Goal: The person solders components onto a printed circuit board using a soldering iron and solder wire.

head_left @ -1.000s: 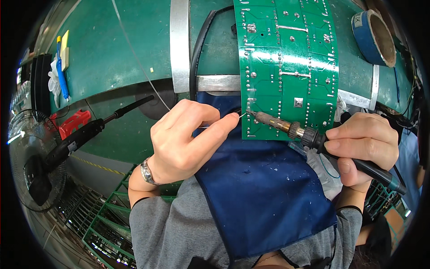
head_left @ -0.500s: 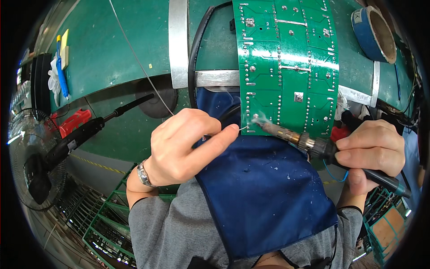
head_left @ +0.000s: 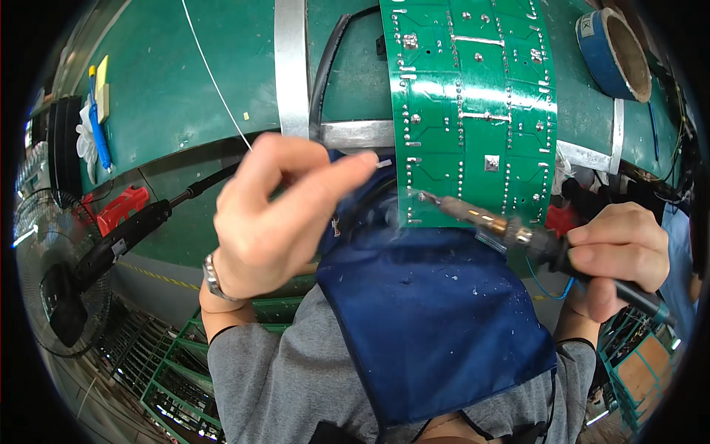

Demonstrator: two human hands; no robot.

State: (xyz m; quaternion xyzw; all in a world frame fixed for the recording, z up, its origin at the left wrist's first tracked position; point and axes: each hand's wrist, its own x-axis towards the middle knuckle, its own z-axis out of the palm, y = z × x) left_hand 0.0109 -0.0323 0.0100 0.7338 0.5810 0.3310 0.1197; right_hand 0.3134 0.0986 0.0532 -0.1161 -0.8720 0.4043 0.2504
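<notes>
My right hand (head_left: 620, 248) grips the dark handle of a soldering iron (head_left: 492, 223). The iron's narrow tip lies over the lower left part of a green circuit board (head_left: 435, 137), close to a row of solder joints; whether it touches cannot be told. Faint smoke hangs by the board's lower left edge. My left hand (head_left: 270, 211), with a watch (head_left: 211, 277) on its wrist, is closed with thumb and finger pinched on thin solder wire (head_left: 214, 81). The wire runs from behind this hand to the top of the view. The hand is left of the board, apart from it.
A thick black cable (head_left: 326, 70) curves along the board's left side. On the green bench (head_left: 185, 89) lie a blue pen (head_left: 98, 133) and a blue roll (head_left: 603, 59) at the right. A fan (head_left: 63, 288) stands at the left, near a red object (head_left: 122, 209).
My left hand has drawn back up and left with the solder wire, away from the board. The soldering iron stays over the same corner, shifted slightly. The board has barely moved.
</notes>
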